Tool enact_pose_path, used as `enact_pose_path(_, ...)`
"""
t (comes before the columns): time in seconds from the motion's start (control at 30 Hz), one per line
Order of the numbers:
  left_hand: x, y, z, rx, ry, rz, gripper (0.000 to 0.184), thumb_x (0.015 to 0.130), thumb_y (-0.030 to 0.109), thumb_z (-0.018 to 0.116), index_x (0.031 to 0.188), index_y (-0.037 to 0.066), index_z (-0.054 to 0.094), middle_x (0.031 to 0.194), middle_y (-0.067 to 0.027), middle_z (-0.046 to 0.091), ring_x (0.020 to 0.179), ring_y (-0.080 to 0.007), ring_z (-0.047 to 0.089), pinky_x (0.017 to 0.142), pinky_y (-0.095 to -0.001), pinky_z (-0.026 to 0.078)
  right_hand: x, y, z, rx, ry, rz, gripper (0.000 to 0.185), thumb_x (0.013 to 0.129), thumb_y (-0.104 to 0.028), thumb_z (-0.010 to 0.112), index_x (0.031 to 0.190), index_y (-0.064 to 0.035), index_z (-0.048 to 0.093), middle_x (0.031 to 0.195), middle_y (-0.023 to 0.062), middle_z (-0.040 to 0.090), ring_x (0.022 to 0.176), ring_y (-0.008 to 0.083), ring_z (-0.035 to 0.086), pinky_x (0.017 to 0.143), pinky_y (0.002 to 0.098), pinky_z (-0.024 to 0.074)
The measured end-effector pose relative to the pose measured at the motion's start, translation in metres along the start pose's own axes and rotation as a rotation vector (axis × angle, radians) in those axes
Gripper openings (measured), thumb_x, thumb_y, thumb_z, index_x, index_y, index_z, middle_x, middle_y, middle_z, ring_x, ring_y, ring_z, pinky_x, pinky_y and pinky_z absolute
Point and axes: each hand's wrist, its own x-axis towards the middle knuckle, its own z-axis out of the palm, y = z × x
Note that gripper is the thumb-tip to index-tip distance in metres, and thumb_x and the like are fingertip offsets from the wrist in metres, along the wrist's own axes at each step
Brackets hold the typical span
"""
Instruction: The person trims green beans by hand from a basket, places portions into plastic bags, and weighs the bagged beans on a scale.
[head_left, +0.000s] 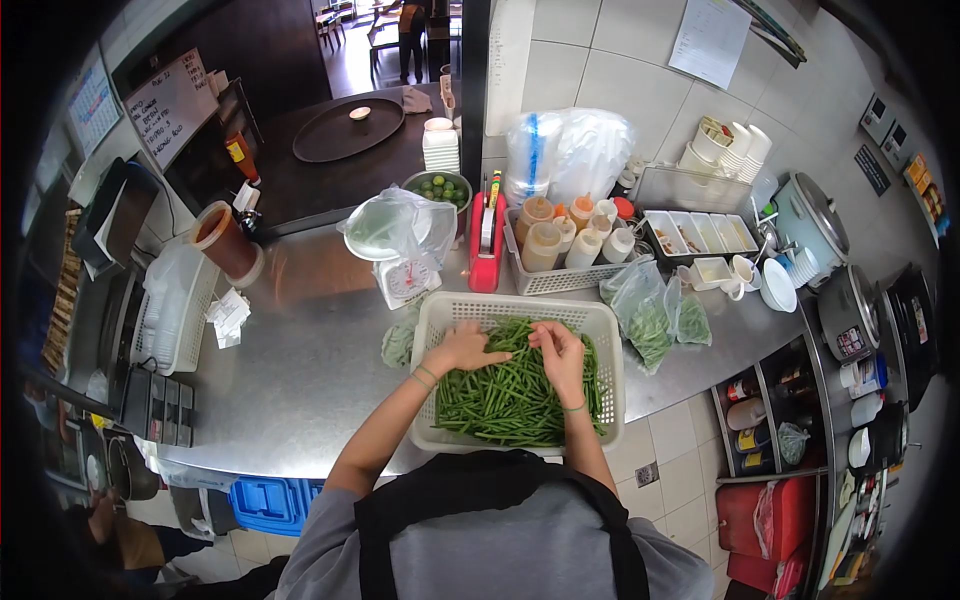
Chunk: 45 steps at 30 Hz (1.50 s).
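Note:
A white perforated plastic basket [427,325] stands on the steel counter in front of me, with a heap of cut green beans [500,400] inside. My left hand [463,350] rests on the beans at the upper left of the basket, thumb stretched to the right and fingers apart. Over the upper right part of the heap is my right hand [560,352], its fingers curled together above the beans. Whatever lies between those fingers is too small to make out. A light green leafy bundle [399,340] lies against the basket's left side.
Behind the basket stand a kitchen scale [408,280] with a plastic bag on it, a red tape dispenser [487,245] and a crate of squeeze bottles [570,280]. Bags of green vegetables [645,318] lie to the right. Another person [130,530] is at the lower left.

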Motion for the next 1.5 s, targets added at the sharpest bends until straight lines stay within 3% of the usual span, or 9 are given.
enact_pose_path(0.23, -0.029, 0.032, 0.001, -0.148, -0.076, 0.063, 0.11, 0.061, 0.081, 0.054, 0.112, -0.016, 0.044, 0.116, -0.0338, 0.049, 0.113, -0.0418, 0.049, 0.094, -0.0429, 0.041, -0.001, -0.008, 0.0, 0.007, 0.005, 0.011, 0.019, 0.09, -0.013, 0.054, 0.094, 0.0032, 0.063, 0.074, 0.0071, 0.065, 0.069, 0.0103, 0.062, 0.064, 0.0222, 0.0479)
enact_pose_path(0.27, -0.035, 0.032, -0.001, -0.204, -0.12, 0.076, 0.1, 0.058, 0.073, 0.065, 0.103, -0.013, 0.046, 0.109, -0.0316, 0.055, 0.105, -0.0396, 0.055, 0.089, -0.041, 0.045, 0.0, -0.006, 0.0, 0.019, 0.006, 0.011, 0.019, 0.09, -0.013, 0.054, 0.094, 0.0033, 0.063, 0.074, 0.0071, 0.065, 0.068, 0.0102, 0.062, 0.064, 0.0222, 0.0479)
enact_pose_path(0.37, -0.047, 0.04, 0.005, -0.21, -0.083, 0.068, 0.091, 0.058, 0.066, 0.071, 0.1, -0.01, 0.045, 0.106, -0.0294, 0.057, 0.099, -0.0379, 0.058, 0.084, -0.0404, 0.047, -0.001, 0.0, 0.001, 0.044, 0.004, 0.013, 0.018, 0.091, -0.012, 0.053, 0.094, 0.0036, 0.063, 0.075, 0.0069, 0.065, 0.068, 0.01, 0.061, 0.064, 0.0221, 0.0479)
enact_pose_path(0.53, -0.04, 0.04, 0.047, -0.314, 0.173, 0.17, 0.075, 0.059, 0.04, 0.078, 0.104, -0.004, 0.037, 0.105, -0.0243, 0.052, 0.104, -0.0418, 0.05, 0.09, -0.0445, 0.04, -0.001, -0.002, 0.002, 0.066, -0.011, -0.004, 0.018, 0.091, -0.011, 0.052, 0.094, 0.0044, 0.062, 0.076, 0.007, 0.065, 0.068, 0.0101, 0.061, 0.063, 0.0223, 0.0481)
enact_pose_path(0.77, -0.055, 0.051, 0.047, -0.301, 0.277, 0.156, 0.064, 0.067, 0.028, 0.073, 0.11, -0.002, 0.037, 0.096, -0.0238, 0.056, 0.093, -0.039, 0.055, 0.078, -0.0433, 0.044, 0.004, -0.007, -0.009, 0.218, 0.016, 0.051, 0.02, 0.093, -0.012, 0.051, 0.096, 0.005, 0.062, 0.079, 0.0082, 0.065, 0.07, 0.012, 0.06, 0.069, 0.0243, 0.0488)
enact_pose_path(0.97, -0.065, 0.034, 0.043, -0.66, 0.261, 0.189, 0.047, 0.073, 0.018, 0.063, 0.107, -0.001, 0.037, 0.098, -0.0289, 0.057, 0.095, -0.0424, 0.055, 0.077, -0.0441, 0.044, -0.007, -0.029, -0.038, 0.252, 0.013, 0.135, 0.022, 0.093, -0.015, 0.052, 0.1, 0.0031, 0.062, 0.083, 0.0079, 0.065, 0.075, 0.0133, 0.061, 0.074, 0.0254, 0.0499)
enact_pose_path(1.23, -0.089, 0.036, 0.012, -0.898, 0.287, 0.259, 0.049, 0.077, 0.013, 0.06, 0.118, 0.0, 0.036, 0.104, -0.0211, 0.055, 0.09, -0.0287, 0.056, 0.077, -0.0364, 0.044, -0.033, -0.038, -0.04, 0.19, -0.322, 0.364, 0.041, 0.097, -0.029, 0.041, 0.115, 0.0057, 0.055, 0.105, 0.0153, 0.063, 0.093, 0.0215, 0.063, 0.084, 0.0298, 0.047)
enact_pose_path(1.37, -0.082, 0.032, 0.014, -0.947, 0.276, 0.274, 0.05, 0.077, 0.013, 0.06, 0.119, 0.0, 0.036, 0.102, -0.0191, 0.054, 0.086, -0.0248, 0.054, 0.074, -0.035, 0.043, -0.037, -0.046, -0.027, 0.356, -0.497, 0.293, 0.052, 0.097, -0.035, 0.039, 0.129, 0.0064, 0.042, 0.123, 0.0164, 0.053, 0.111, 0.0231, 0.052, 0.098, 0.0325, 0.0378)
enact_pose_path(1.5, -0.085, 0.036, 0.008, -0.927, 0.266, 0.301, 0.048, 0.077, 0.014, 0.06, 0.117, 0.0, 0.037, 0.101, -0.0188, 0.054, 0.088, -0.0239, 0.053, 0.076, -0.0344, 0.043, -0.037, -0.036, -0.016, 0.228, -0.51, 0.373, 0.058, 0.093, -0.033, 0.051, 0.134, 0.0054, 0.036, 0.126, 0.0144, 0.05, 0.116, 0.0174, 0.046, 0.1, 0.0278, 0.0327)
